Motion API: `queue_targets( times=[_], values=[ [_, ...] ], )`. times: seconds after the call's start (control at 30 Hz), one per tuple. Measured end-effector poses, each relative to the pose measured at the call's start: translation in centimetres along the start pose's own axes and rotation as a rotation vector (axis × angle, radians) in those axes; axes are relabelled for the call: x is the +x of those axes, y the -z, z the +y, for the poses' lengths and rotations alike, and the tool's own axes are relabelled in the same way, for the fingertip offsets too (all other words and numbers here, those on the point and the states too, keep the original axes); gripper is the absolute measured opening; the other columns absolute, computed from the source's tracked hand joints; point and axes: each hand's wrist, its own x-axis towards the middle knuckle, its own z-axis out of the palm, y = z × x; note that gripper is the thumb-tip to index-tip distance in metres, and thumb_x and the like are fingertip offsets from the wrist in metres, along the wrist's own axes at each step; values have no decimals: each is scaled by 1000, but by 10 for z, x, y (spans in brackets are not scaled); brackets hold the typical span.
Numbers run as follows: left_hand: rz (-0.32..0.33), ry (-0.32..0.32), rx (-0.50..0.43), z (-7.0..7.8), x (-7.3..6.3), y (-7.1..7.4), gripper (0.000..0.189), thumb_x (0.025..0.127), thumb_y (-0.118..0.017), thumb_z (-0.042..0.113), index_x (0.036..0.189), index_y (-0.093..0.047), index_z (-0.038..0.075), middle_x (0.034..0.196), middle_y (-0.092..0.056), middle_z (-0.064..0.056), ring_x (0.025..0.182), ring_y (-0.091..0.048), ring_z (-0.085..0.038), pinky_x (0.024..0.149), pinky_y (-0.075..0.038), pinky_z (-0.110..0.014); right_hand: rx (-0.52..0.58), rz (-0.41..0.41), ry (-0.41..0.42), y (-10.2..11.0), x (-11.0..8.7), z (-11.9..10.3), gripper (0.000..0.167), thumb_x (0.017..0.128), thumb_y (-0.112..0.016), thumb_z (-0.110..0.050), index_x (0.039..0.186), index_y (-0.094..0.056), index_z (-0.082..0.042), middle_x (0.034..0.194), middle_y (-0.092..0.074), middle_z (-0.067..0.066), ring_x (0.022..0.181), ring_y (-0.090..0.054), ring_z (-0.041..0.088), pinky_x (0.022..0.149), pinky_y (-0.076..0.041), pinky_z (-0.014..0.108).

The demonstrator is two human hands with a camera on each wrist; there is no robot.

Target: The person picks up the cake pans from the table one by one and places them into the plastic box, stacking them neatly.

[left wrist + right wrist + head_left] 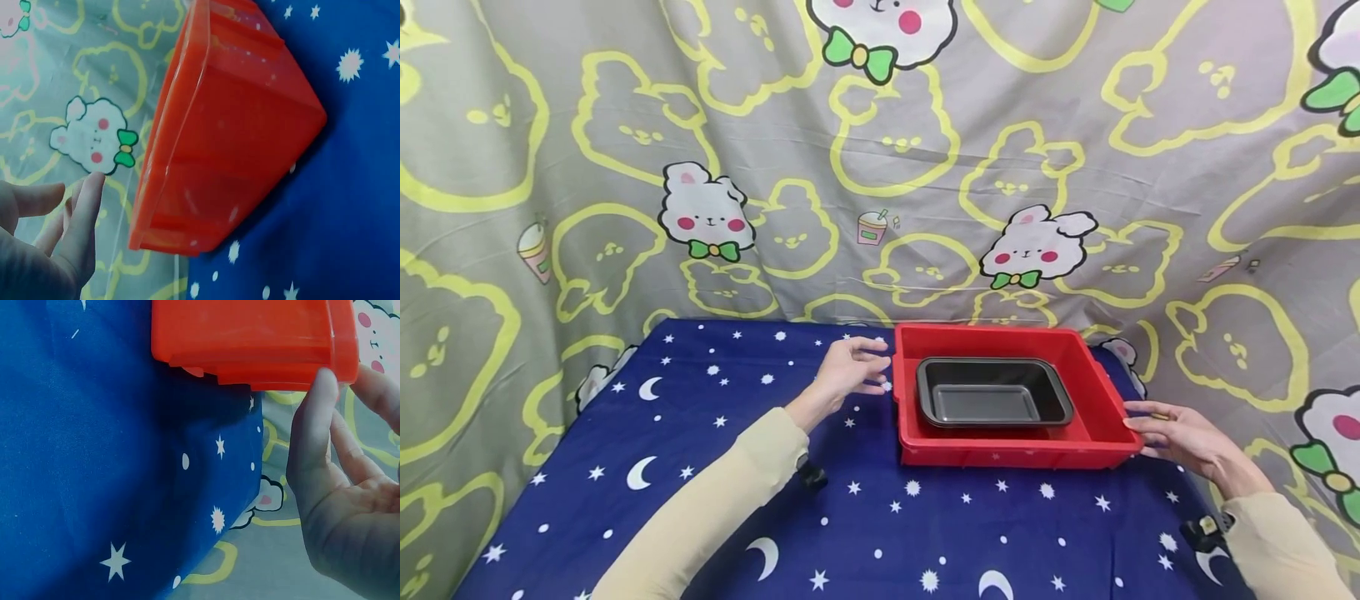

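A red plastic tray (1007, 457) with raised walls sits on the blue cloth. Inside it lies a dark rectangular baking pan (985, 403). My left hand (852, 371) is just off the tray's left side, fingers loosely bent and holding nothing; the left wrist view shows a gap between its fingertips and the red wall (244, 131). At the tray's front right corner is my right hand (1183, 440), fingers fairly straight. In the right wrist view, a fingertip (325, 381) of that hand meets the red rim, and another finger reaches behind the corner.
A dark blue cloth (820, 533) with white moons and stars covers the table. Behind it hangs a grey curtain (805, 150) with yellow outlines and white cartoon animals. The tray stands near the table's back right edge, close to the curtain.
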Motion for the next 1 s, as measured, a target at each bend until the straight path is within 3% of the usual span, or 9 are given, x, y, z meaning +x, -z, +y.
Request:
queue_targets(
  times=[0.17,0.33,0.43,0.53,0.6,0.67,0.73,0.9,1.0],
  values=[
    [21,-45,69,3,-9,16,33,98,-73,6,130,-69,1,114,-77,-21,71,-73,-15,71,-69,-40,-126,104,22,-7,-4,-3,29,107,-61,-14,109,-67,-43,100,-78,-16,87,-78,10,78,-66,27],
    [30,-135,118,4,-19,33,31,98,-72,7,129,-70,0,106,-77,-16,71,-73,-14,72,-69,-40,-230,237,41,-16,-9,-11,28,105,-65,-20,101,-67,-48,88,-74,-18,76,-73,9,74,-65,26],
    [41,-189,179,8,-27,41,29,99,-72,9,127,-71,2,103,-77,-14,71,-73,-15,73,-69,-40,-301,308,93,-24,-13,-18,26,104,-67,-21,100,-66,-47,86,-72,-24,74,-73,8,71,-66,25],
    [59,-275,274,11,-36,48,25,101,-70,11,125,-73,4,101,-77,-15,71,-73,-13,74,-69,-39,-371,387,166,-37,-16,-24,13,103,-69,-21,112,-71,-31,85,-69,-29,73,-73,6,69,-66,24],
    [79,-337,348,14,-42,53,22,101,-70,12,122,-75,6,99,-77,-15,70,-73,-12,72,-68,-37,-410,447,216,-48,-17,-29,20,102,-70,-20,121,-71,-11,83,-67,-30,72,-72,4,67,-65,23],
    [100,-391,427,16,-47,58,20,102,-70,13,120,-76,8,96,-77,-14,69,-72,-12,70,-67,-33,-470,508,259,-60,-18,-34,35,101,-72,-20,127,-67,3,81,-67,-26,71,-70,1,65,-63,21],
    [119,-433,505,17,-53,63,19,102,-71,15,118,-77,11,94,-78,-11,70,-72,-15,66,-64,-29,-551,572,302,-72,-19,-39,42,100,-73,-21,130,-65,7,82,-69,-19,69,-67,-2,62,-60,18],
    [156,-535,675,19,-66,75,16,104,-67,19,116,-78,16,97,-80,-5,76,-73,-19,54,-49,-24,-745,698,405,-105,-24,-52,39,97,-77,-24,129,-70,-3,96,-76,11,72,-54,-18,61,-46,11],
    [176,-598,756,20,-76,82,16,103,-69,20,116,-78,17,98,-80,-2,79,-74,-18,57,-52,-26,-786,722,490,-126,-26,-59,38,93,-80,-21,127,-72,-7,103,-77,18,77,-53,-19,67,-44,7]
  ],
)
